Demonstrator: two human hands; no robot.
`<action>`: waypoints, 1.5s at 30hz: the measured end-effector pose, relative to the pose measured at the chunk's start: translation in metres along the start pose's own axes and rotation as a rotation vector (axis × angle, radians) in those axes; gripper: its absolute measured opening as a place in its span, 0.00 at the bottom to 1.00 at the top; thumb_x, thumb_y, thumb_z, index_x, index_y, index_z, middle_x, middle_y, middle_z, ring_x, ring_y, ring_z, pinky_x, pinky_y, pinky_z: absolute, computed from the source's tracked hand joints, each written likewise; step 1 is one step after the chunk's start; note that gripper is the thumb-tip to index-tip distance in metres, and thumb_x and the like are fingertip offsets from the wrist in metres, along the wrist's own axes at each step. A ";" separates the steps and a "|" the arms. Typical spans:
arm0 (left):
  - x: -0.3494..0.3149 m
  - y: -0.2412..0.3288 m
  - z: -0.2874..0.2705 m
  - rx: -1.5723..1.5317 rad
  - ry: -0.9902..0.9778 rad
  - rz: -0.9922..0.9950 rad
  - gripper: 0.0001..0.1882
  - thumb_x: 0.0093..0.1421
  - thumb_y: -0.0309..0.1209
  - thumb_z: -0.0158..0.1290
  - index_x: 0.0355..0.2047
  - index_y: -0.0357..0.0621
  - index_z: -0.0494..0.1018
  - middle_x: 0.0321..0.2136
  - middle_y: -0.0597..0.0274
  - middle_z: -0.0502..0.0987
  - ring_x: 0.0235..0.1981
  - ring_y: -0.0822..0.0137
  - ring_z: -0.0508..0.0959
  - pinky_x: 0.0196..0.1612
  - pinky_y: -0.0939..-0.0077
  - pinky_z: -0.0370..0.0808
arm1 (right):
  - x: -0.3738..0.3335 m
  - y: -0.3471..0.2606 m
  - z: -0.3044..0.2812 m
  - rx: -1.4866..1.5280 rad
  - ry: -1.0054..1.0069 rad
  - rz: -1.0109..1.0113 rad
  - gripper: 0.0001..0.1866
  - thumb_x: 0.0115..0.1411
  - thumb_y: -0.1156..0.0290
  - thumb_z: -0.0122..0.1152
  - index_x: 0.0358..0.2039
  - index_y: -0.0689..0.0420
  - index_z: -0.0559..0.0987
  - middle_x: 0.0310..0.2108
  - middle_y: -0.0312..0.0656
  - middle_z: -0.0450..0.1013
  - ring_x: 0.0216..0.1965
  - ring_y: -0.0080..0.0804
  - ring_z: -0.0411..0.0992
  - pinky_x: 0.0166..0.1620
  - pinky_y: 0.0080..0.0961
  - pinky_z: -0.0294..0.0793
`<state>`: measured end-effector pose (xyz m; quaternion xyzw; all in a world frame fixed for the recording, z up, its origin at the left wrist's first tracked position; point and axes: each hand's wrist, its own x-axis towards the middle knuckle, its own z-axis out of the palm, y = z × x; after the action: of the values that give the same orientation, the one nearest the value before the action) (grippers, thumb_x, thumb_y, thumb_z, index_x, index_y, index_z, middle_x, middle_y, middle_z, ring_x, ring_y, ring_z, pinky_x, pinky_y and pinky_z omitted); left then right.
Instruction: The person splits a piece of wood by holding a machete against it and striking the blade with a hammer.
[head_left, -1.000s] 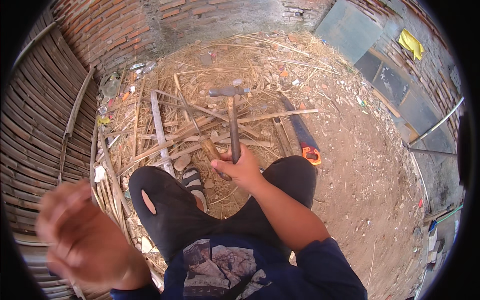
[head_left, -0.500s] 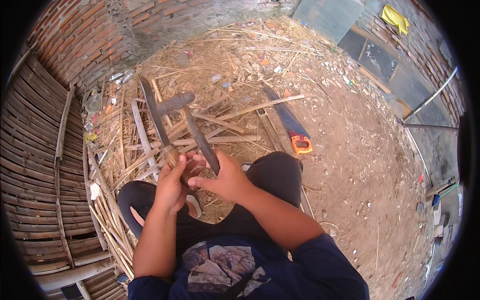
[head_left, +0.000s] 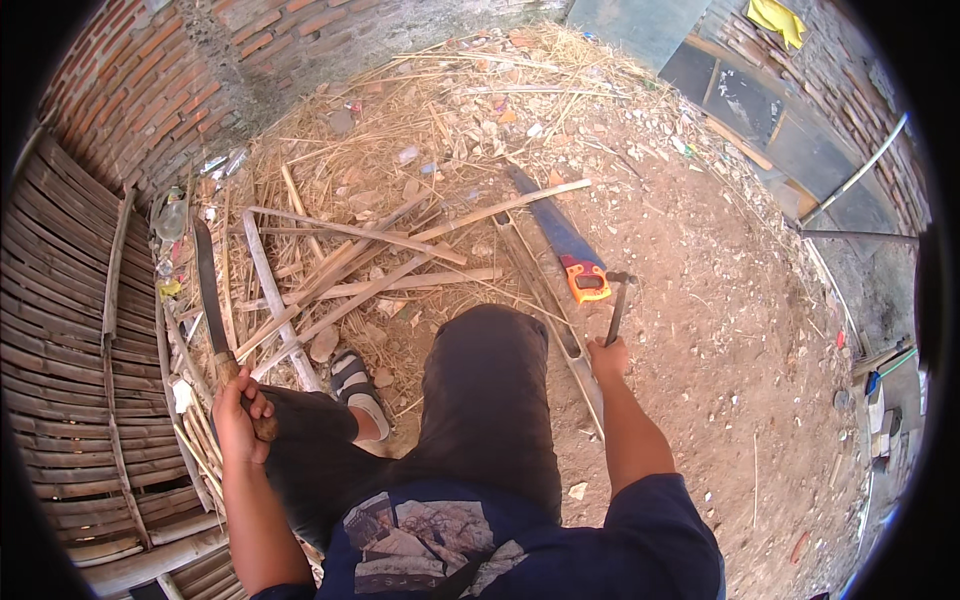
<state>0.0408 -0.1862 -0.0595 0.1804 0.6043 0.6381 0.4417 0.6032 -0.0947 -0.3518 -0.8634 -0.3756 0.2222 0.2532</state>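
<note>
Left hand: the left hand (head_left: 240, 418) is curled closed around the wooden handle of a long knife, the handle's end poking out below the fist.
Knife: the knife (head_left: 210, 290) is raised beside the left knee, its dark blade pointing up and away from the body, near the bamboo fence.
Right hand: the right hand (head_left: 608, 357) is wrapped round the lower end of a hammer's handle, well apart from the left hand.
Hammer: the hammer (head_left: 618, 312) is out past the right knee, head at the far end, just beside the saw's grip; whether they touch, I cannot tell.
Saw: the saw (head_left: 562, 235) lies on the ground, orange-and-red grip toward the person.
Hollow strip: a long trough-like strip (head_left: 540, 295) lies left of the saw.
Foot: a sandalled foot (head_left: 357, 390) rests between the knees and the wood strips (head_left: 345, 293), which lie crossed over straw.
Edges: bamboo fence (head_left: 60, 330) at left, brick wall (head_left: 130, 95) beyond, yellow cloth (head_left: 778, 22) at upper right.
</note>
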 end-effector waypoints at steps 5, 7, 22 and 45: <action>-0.010 0.004 -0.003 0.097 0.038 -0.018 0.08 0.66 0.31 0.53 0.41 0.41 0.69 0.24 0.69 0.66 0.16 0.78 0.62 0.23 0.78 0.64 | -0.013 0.040 0.049 -0.197 -0.065 0.095 0.30 0.51 0.57 0.72 0.48 0.64 0.75 0.46 0.61 0.78 0.50 0.59 0.76 0.54 0.45 0.76; -0.012 0.005 0.001 0.136 0.040 -0.004 0.09 0.66 0.32 0.53 0.42 0.42 0.69 0.24 0.69 0.66 0.16 0.78 0.62 0.23 0.78 0.64 | -0.009 0.051 0.062 -0.208 -0.095 0.102 0.31 0.52 0.56 0.70 0.50 0.64 0.74 0.46 0.61 0.77 0.50 0.59 0.76 0.55 0.47 0.75; -0.009 0.000 0.055 0.275 -0.084 -0.013 0.09 0.65 0.30 0.53 0.43 0.41 0.68 0.23 0.68 0.66 0.15 0.78 0.62 0.23 0.78 0.64 | 0.039 0.042 0.083 -0.178 -0.179 0.004 0.35 0.48 0.48 0.74 0.45 0.65 0.76 0.42 0.62 0.79 0.48 0.62 0.77 0.52 0.51 0.75; 0.010 0.005 0.053 0.402 -0.093 -0.092 0.11 0.62 0.28 0.57 0.42 0.42 0.68 0.16 0.68 0.65 0.11 0.77 0.62 0.13 0.80 0.55 | 0.096 -0.042 0.138 -0.121 -0.225 -0.206 0.29 0.48 0.50 0.73 0.41 0.61 0.79 0.36 0.53 0.81 0.43 0.53 0.80 0.47 0.47 0.77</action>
<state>0.0745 -0.1451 -0.0475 0.2665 0.7060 0.4746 0.4531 0.5610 0.0401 -0.4520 -0.8036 -0.5010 0.2673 0.1783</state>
